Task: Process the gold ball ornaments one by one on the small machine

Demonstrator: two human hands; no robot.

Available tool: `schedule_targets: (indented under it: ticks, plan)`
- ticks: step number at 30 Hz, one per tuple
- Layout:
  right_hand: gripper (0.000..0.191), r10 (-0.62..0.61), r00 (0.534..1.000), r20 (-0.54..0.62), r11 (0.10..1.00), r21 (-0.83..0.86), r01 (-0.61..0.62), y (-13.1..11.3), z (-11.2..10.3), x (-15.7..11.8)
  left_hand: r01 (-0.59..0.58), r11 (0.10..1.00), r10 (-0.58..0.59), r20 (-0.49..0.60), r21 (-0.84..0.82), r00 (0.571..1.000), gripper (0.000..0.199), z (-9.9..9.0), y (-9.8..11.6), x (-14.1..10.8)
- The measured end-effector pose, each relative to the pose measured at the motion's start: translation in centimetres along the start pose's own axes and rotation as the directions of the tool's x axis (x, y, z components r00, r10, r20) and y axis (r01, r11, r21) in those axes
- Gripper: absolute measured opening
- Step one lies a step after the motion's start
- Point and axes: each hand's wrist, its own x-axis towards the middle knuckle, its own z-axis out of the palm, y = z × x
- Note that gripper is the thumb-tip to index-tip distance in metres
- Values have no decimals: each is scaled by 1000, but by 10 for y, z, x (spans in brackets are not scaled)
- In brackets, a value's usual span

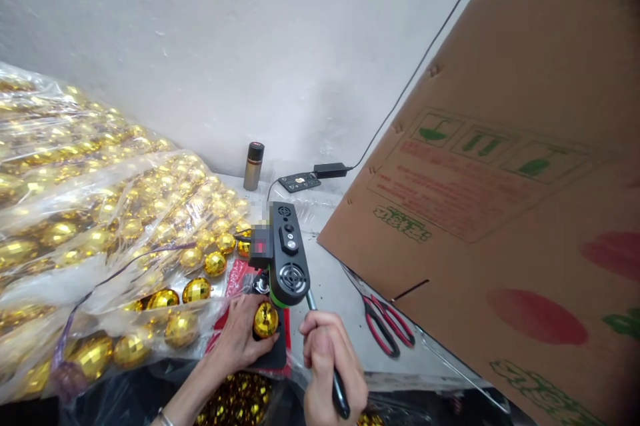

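My left hand (241, 339) curls its thumb and fingers around a small gold mirrored ball (265, 320). It keeps the ball low at the front of a black bench machine (290, 253) with two round grilles on top. A black plate (273, 349) lies under the hand, over red plastic (235, 279). To the right, my right hand (333, 363) is closed around a metal lever with a black grip (341, 394) that reaches up to the machine. The underside of the ball is hidden by my fingers.
Clear plastic bags full of gold balls (100, 233) fill the left side. A big cardboard box (450, 213) leans in from the right. Red-handled pliers (387, 326) lie beside it. Behind stand a spray can (253, 166) and a black power adapter (330, 169) with its cord.
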Motion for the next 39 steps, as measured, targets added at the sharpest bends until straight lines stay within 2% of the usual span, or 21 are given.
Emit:
schedule_targets:
  ticks: [4,8,11,15,23,32,36,39]
  plan:
    - [37,-90,996,-6,995,-34,90,13,2,-13,21,1000,-21,13,11,1000,42,1,0,0]
    - [37,-91,993,-81,994,-73,85,28,6,-26,37,999,-37,15,12,999,44,2,1,1]
    - [36,-169,982,-78,984,-62,165,36,8,-32,43,999,-43,26,9,999,42,0,3,1]
    - [35,-126,988,-90,990,-74,119,43,10,-35,54,999,-53,37,-2,998,40,-2,5,2]
    - [37,-219,962,-160,974,-91,207,53,18,-35,70,997,-71,4,21,998,39,5,1,2]
    - [37,-233,956,-178,972,-82,222,52,19,-32,47,998,-46,-39,39,998,41,12,-3,1]
    - [40,-200,955,-221,980,-54,193,51,23,-29,57,998,-57,-35,-1,998,43,9,-2,2]
    - [39,-208,957,-202,978,-21,208,56,22,-31,60,997,-61,-15,-39,998,45,6,1,3]
